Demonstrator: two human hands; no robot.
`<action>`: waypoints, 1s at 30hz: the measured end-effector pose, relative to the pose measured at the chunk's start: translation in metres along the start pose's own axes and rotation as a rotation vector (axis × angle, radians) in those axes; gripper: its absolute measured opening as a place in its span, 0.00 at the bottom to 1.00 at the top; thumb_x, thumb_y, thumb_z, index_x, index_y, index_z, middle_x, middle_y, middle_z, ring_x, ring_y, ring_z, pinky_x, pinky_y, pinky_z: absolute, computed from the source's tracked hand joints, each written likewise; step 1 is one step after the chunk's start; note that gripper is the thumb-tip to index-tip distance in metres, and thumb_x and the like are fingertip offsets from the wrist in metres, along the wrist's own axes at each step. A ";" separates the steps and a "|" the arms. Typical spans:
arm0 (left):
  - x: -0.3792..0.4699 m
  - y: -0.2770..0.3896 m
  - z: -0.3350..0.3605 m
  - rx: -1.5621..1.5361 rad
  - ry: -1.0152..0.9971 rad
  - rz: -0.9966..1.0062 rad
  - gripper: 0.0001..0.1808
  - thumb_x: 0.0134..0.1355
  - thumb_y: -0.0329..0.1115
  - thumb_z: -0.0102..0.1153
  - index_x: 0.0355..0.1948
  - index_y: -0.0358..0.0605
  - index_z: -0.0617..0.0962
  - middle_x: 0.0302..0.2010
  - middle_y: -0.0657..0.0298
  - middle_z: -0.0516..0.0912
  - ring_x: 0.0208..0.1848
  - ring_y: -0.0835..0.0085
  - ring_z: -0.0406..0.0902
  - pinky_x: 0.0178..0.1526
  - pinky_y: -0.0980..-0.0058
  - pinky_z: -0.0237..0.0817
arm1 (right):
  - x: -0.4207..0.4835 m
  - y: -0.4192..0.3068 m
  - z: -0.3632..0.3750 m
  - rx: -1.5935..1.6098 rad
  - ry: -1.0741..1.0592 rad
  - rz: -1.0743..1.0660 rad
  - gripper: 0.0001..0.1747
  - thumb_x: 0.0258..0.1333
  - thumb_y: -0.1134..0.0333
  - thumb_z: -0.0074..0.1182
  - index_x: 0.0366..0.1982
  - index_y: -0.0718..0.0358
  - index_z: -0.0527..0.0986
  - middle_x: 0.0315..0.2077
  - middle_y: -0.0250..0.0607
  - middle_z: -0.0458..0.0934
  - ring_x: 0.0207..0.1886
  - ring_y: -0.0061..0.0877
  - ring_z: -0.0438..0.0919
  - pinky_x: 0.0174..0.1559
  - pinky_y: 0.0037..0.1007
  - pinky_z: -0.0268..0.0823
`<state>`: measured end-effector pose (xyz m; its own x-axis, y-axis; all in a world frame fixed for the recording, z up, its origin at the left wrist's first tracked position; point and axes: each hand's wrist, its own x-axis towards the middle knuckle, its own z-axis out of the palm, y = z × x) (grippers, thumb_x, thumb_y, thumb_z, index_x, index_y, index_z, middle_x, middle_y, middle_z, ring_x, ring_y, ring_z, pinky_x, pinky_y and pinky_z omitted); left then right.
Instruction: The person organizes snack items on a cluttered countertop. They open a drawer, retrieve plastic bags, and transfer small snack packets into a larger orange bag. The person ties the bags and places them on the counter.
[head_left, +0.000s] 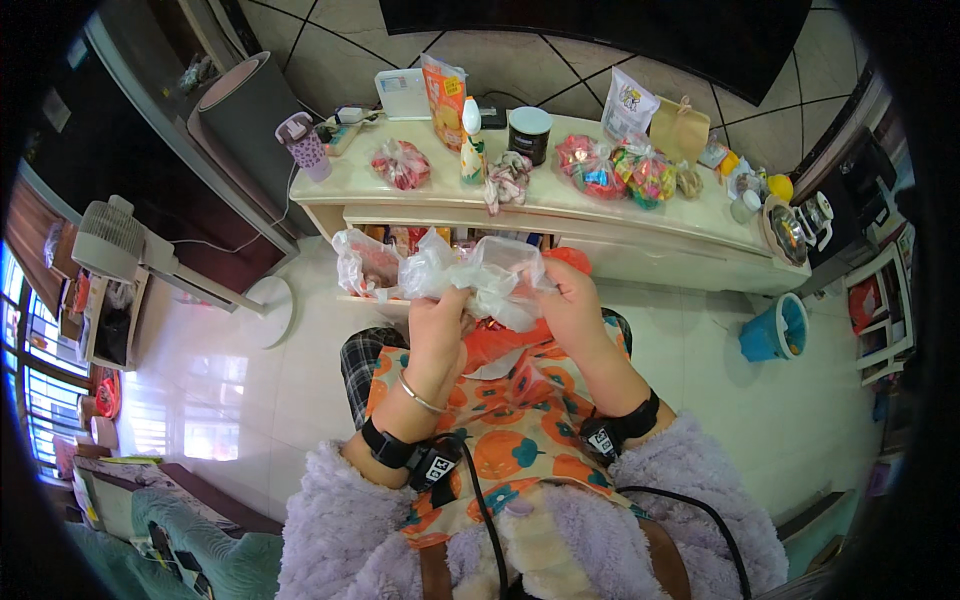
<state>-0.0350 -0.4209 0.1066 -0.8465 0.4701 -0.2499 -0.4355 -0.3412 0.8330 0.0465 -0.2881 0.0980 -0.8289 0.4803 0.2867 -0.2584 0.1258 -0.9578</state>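
Observation:
Between both hands a crumpled clear plastic bag (499, 281) is stretched out above my lap. My left hand (439, 319) pinches its left side, and my right hand (571, 300) grips its right side. Below the hands a red plastic bag (502, 346) rests on the lap over an orange-patterned apron (499, 450); its contents are mostly hidden. Just beyond, an open drawer (367, 300) of the white cabinet holds packaged goods and another translucent plastic bag (364, 262).
On the cabinet top (450, 191) stand tied bags of wrapped sweets (589, 165), a spray bottle (472, 146), a cloth (508, 180), a dark jar (529, 135) and a purple tumbler (304, 146). A fan (112, 232) stands left, a blue waste bin (772, 330) right.

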 end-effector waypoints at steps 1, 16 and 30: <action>-0.001 0.000 0.000 -0.003 0.053 -0.004 0.03 0.53 0.25 0.50 0.24 0.42 0.71 0.19 0.69 0.68 0.13 0.85 0.55 0.17 0.82 0.44 | 0.000 0.001 -0.002 0.031 0.031 0.058 0.08 0.55 0.73 0.53 0.38 0.68 0.75 0.32 0.30 0.77 0.36 0.14 0.72 0.40 0.20 0.65; 0.007 0.018 -0.036 -0.008 0.058 0.127 0.07 0.62 0.38 0.52 0.34 0.46 0.72 0.22 0.71 0.71 0.15 0.85 0.55 0.17 0.85 0.45 | -0.014 -0.004 -0.117 0.156 0.695 -0.087 0.10 0.59 0.66 0.49 0.39 0.63 0.74 0.30 0.30 0.74 0.32 0.16 0.72 0.35 0.21 0.65; -0.010 0.010 -0.004 0.604 -0.528 0.266 0.22 0.59 0.37 0.52 0.53 0.41 0.69 0.49 0.68 0.73 0.35 0.84 0.67 0.38 0.83 0.61 | -0.015 -0.044 -0.035 -0.032 0.210 -0.085 0.08 0.61 0.64 0.48 0.33 0.61 0.71 0.21 0.27 0.70 0.23 0.11 0.67 0.27 0.17 0.62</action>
<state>-0.0322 -0.4318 0.1157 -0.5781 0.8055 0.1301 0.1233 -0.0714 0.9898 0.0874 -0.2706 0.1351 -0.6822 0.6367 0.3594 -0.3045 0.1995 -0.9314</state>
